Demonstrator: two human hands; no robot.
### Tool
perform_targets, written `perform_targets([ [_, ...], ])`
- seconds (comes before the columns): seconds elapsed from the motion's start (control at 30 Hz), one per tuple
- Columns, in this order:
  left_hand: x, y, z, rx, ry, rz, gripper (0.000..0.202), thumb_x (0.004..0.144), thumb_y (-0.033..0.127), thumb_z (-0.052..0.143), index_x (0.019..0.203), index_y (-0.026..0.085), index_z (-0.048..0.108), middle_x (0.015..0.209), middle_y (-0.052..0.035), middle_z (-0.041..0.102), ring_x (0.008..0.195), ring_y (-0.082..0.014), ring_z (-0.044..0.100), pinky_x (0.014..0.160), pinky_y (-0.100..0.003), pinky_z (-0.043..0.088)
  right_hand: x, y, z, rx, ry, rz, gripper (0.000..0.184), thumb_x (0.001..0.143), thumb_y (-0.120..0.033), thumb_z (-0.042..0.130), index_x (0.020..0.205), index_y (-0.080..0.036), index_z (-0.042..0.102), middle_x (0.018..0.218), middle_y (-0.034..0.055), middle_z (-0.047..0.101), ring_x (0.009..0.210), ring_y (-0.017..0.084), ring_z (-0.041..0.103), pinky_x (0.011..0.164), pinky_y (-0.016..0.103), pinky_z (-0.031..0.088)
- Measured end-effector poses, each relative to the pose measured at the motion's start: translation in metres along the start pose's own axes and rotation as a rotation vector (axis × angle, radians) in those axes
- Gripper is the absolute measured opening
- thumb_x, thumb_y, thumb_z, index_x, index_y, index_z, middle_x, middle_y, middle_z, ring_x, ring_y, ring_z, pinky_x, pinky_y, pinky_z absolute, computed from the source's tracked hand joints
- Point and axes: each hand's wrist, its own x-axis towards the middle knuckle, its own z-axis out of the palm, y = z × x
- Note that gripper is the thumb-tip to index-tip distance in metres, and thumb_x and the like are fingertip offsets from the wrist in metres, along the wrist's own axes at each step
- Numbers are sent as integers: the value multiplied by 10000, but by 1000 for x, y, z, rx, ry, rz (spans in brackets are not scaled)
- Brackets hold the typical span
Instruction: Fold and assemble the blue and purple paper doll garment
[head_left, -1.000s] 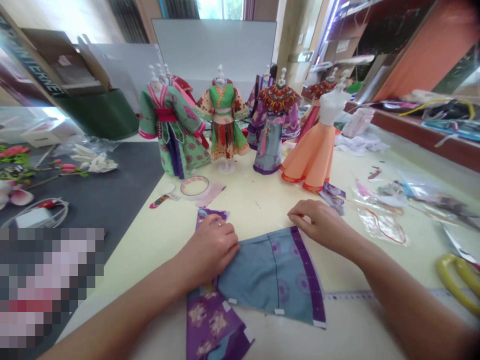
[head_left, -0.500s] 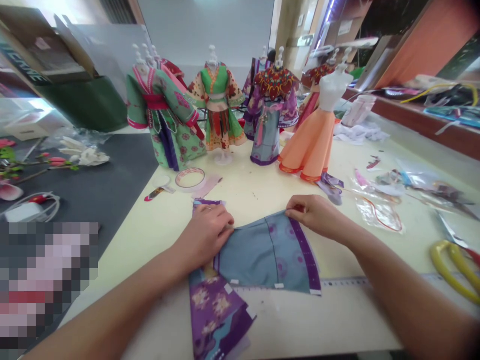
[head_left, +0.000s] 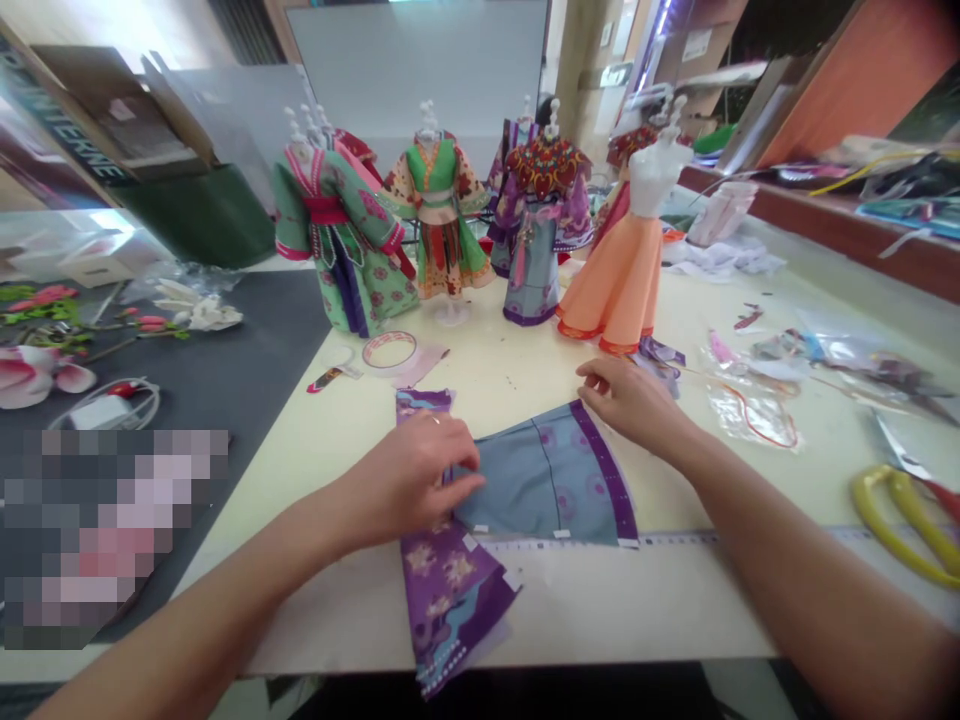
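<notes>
A flared grey-blue fabric panel with a purple border lies flat on the table. Small white tape tabs show on its lower edge. Joined to or overlapping its left end is a purple floral fabric piece; which of the two I cannot tell. My left hand rests over the place where they meet, thumb and fingers apart. At the panel's upper right corner, my right hand has its thumb and index finger parted. A measuring tape runs along under the panel's lower edge.
Yellow-handled scissors lie at the right, below plastic bags. Behind stand several small dressed forms, one in an orange skirt. A tape roll and a small cutter sit left of centre. A dark mat covers the left side.
My right hand has loosened its pinch on the panel's corner and lifted slightly off. My left hand's thumb has spread away from its fingers. The view has shifted a little.
</notes>
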Motion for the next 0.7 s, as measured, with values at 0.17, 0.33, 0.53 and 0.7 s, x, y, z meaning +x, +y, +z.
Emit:
perform_targets([
  [0.17,-45,44,4,-41,-195,-22,260,769,416,596,922,206,581,980,-38,571,919,-201,490,808,-335,384,0,-1,-2,11,70,-54,143,784,-199,535,897,-161,614,807,36,635,704,174,572,602,255,377],
  [0.33,-88,55,23,40,-121,-106,455,689,403,680,1072,211,528,1087,-66,556,997,-247,486,876,-393,371,0,-1,-1,-7,75,-118,125,798,-205,515,848,-162,621,797,44,626,722,178,565,619,258,383],
  [0.53,-105,53,35,-57,56,-99,200,808,90,439,876,217,578,1044,-37,586,997,-187,508,888,-346,379,-1,-1,-1,-39,71,-165,122,795,-200,518,828,-161,629,770,36,625,687,166,554,597,257,368],
  [0.7,-108,29,26,-371,291,-561,137,841,285,464,875,200,566,878,-28,622,844,-168,575,773,-286,447,1,0,-2,55,48,-138,128,797,-210,510,826,-167,627,785,28,632,677,155,556,581,247,369],
])
